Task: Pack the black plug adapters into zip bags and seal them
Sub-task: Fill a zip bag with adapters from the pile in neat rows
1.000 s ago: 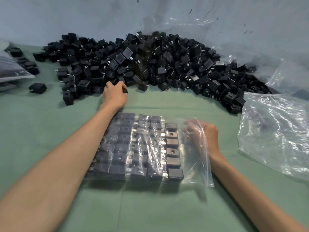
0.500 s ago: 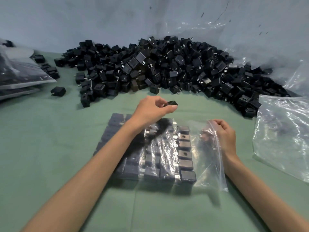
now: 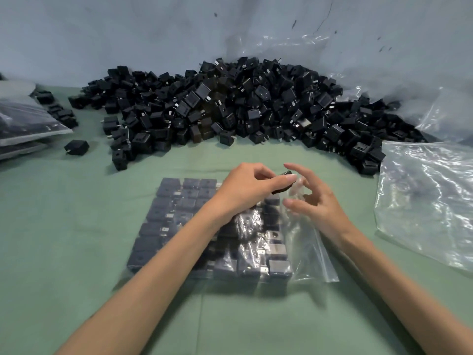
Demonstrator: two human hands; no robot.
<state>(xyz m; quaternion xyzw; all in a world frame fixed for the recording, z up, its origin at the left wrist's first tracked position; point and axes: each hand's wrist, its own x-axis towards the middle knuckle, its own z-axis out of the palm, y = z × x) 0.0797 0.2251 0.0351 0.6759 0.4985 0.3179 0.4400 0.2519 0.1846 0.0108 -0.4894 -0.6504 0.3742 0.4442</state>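
Note:
A clear zip bag (image 3: pixel 313 254) lies flat on the green cloth, filled with neat rows of black plug adapters (image 3: pixel 174 208). Its open mouth faces right. My left hand (image 3: pixel 245 190) reaches across the bag and pinches one black adapter (image 3: pixel 284 182) just above the mouth. My right hand (image 3: pixel 317 203) sits at the mouth with its index finger stretched out, while the thumb and curled fingers hold the lifted upper layer of plastic. A big heap of loose black adapters (image 3: pixel 230 111) spreads along the wall behind.
Filled bags (image 3: pixel 23 121) are stacked at the left edge, with a single adapter (image 3: pixel 76 147) lying near them. Empty clear bags (image 3: pixel 430 201) lie at the right, and crumpled plastic sheeting (image 3: pixel 445 111) lies behind them against the grey wall.
My left hand took an adapter from the heap and carried it right to the bag's mouth. My right hand stayed at the mouth and raised its fingers toward the adapter.

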